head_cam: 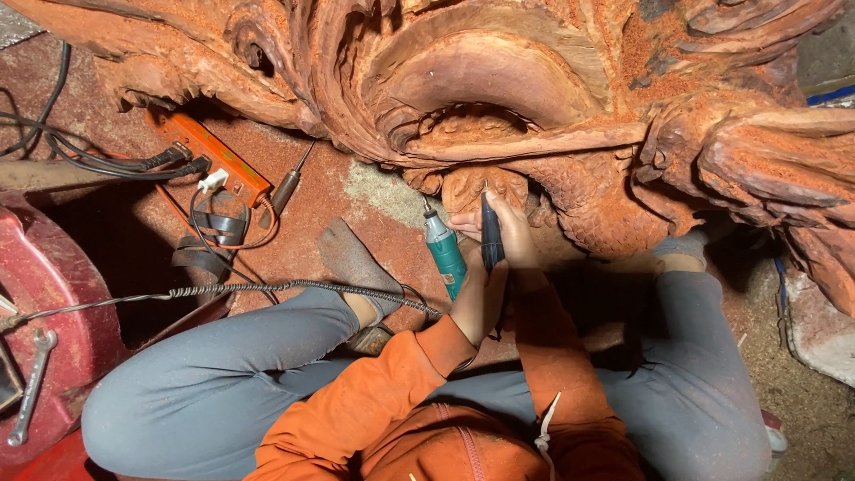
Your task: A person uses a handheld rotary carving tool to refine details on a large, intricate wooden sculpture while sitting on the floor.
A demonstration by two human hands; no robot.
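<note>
Left hand (476, 298) and right hand (508, 233) raised together, fingers curled.

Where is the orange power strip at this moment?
In the head view, the orange power strip lies on the dusty floor at the upper left, just below the carved wood sculpture, with black cables plugged in at its left.

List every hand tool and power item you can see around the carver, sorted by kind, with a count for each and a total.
Rotary carving handpieces: 3 (black, green, grey)
Spanners: 1
Orange power strips: 1
Total: 5
</note>
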